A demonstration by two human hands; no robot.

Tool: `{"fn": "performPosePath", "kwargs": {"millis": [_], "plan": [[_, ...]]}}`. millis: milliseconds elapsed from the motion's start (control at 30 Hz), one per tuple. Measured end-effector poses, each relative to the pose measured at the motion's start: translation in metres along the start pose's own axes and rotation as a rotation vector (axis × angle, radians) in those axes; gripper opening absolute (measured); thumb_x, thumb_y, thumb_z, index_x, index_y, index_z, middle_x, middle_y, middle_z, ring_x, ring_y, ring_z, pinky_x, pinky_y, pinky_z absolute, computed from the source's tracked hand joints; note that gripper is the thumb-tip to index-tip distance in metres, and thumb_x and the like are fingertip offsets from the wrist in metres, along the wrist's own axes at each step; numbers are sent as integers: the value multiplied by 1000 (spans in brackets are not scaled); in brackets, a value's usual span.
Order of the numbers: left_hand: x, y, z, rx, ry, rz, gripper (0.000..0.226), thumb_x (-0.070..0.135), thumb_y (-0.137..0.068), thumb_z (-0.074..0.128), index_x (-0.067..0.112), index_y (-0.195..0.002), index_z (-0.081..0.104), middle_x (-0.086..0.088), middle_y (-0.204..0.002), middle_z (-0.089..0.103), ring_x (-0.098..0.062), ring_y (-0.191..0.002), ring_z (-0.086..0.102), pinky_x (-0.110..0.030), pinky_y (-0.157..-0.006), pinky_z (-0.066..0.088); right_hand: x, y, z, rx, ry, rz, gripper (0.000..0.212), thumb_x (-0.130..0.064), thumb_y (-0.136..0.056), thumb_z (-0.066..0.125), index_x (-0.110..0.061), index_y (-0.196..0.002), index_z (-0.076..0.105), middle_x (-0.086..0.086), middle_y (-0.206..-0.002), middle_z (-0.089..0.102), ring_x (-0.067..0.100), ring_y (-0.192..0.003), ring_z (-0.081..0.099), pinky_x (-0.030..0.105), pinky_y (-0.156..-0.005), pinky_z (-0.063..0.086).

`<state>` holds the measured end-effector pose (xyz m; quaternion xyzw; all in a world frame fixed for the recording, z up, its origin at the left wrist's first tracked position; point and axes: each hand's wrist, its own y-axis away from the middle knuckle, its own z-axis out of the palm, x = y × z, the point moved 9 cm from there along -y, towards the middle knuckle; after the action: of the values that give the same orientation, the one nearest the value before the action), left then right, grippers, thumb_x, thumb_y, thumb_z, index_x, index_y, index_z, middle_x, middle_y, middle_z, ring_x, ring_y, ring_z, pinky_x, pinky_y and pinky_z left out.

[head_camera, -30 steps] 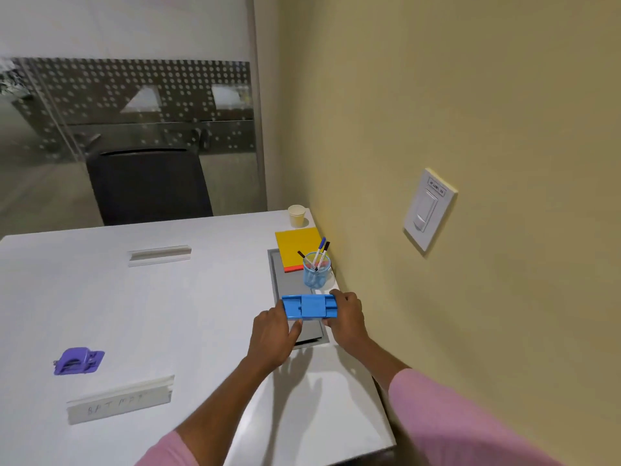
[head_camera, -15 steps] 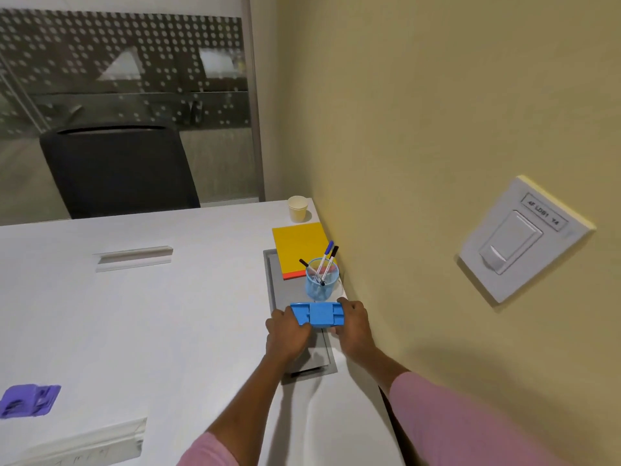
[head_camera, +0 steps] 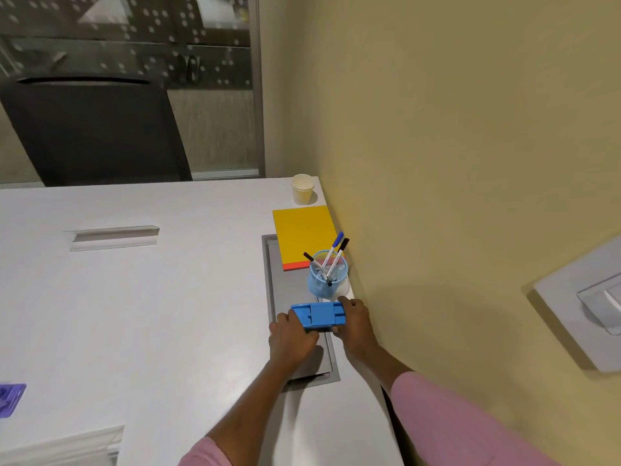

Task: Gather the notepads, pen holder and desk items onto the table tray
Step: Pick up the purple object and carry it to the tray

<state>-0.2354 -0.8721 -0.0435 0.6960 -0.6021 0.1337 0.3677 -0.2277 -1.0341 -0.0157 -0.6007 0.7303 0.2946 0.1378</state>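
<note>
Both hands hold a flat blue plastic piece [head_camera: 318,316] over the middle of the grey tray [head_camera: 292,287], which is set into the right side of the white table [head_camera: 168,297], near the wall. The left hand [head_camera: 291,338] has its fingers curled round the piece's left end; the right hand [head_camera: 353,326] pinches the right end, thumb on top. What the piece is exactly I can't make out; it may be a punch or a stapler, lying flat.

To do this step well, lower it level and let it settle on bare tray just near of the blue pen holder [head_camera: 327,275], without nudging the cup, since the pens [head_camera: 334,253] lean out towards the wall and could tip. Let go with both hands together so that it doesn't swing round.

The piece's long axis runs left to right, across the tray, while the tray itself runs near to far. Its broad face is up. The yellow notepad [head_camera: 304,235] lies at the far end, half on the tray, half past its edge. A purple item [head_camera: 10,398] waits far left on the table, well apart from the tray and not yet gathered
</note>
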Motion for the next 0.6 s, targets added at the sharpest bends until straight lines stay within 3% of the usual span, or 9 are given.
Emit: {"fn": "performPosePath", "kwargs": {"millis": [133, 233, 333, 433, 500, 600], "plan": [[-4, -4, -2, 0, -17, -5, 54, 34, -80, 62, 22, -128, 42, -2, -116, 51, -17, -105, 43, -33, -85, 46, -3, -6, 6, -13, -19, -3, 64, -1, -84, 68, -9, -141, 41, 18, -133, 42, 28, -122, 48, 32, -98, 49], [-12, -6, 1, -27, -29, -5, 56, 35, -80, 62, 23, -130, 41, -1, -118, 53, -17, -104, 45, -31, -83, 44, -3, -9, 11, -22, 20, 7, 68, -4, -84, 70, -14, -143, 37, 11, -133, 43, 23, -125, 44, 28, -101, 45], [-19, -7, 3, -71, -25, 4, 58, 33, -78, 61, 24, -131, 40, 0, -120, 53, -18, -106, 47, -38, -90, 46, -3, -13, 13, -46, 39, 6, 66, -6, -85, 69, -13, -143, 38, 12, -134, 44, 21, -124, 44, 23, -98, 42], [-25, -6, 1, -119, -18, 20, 59, 31, -77, 59, 25, -132, 39, 0, -123, 53, -21, -108, 48, -44, -93, 44, 0, -14, 16, -70, 46, 21, 63, -3, -87, 65, -11, -143, 37, 18, -136, 41, 31, -129, 40, 26, -99, 40], [-28, -4, -6, -126, -26, 50, 58, 32, -77, 57, 25, -131, 38, -2, -125, 54, -23, -109, 48, -46, -94, 43, 1, -13, 15, -39, 126, 31, 69, -9, -86, 68, -10, -145, 33, 14, -136, 43, 30, -129, 40, 24, -97, 37], [-37, 2, -21, -124, -87, 86, 70, 36, -79, 53, 20, -142, 28, -6, -137, 47, -29, -120, 44, -47, -99, 35, -4, -4, 11, 68, 277, 66, 84, -25, -80, 76, -9, -147, 28, 12, -143, 38, 29, -131, 37, 36, -106, 36]]}}
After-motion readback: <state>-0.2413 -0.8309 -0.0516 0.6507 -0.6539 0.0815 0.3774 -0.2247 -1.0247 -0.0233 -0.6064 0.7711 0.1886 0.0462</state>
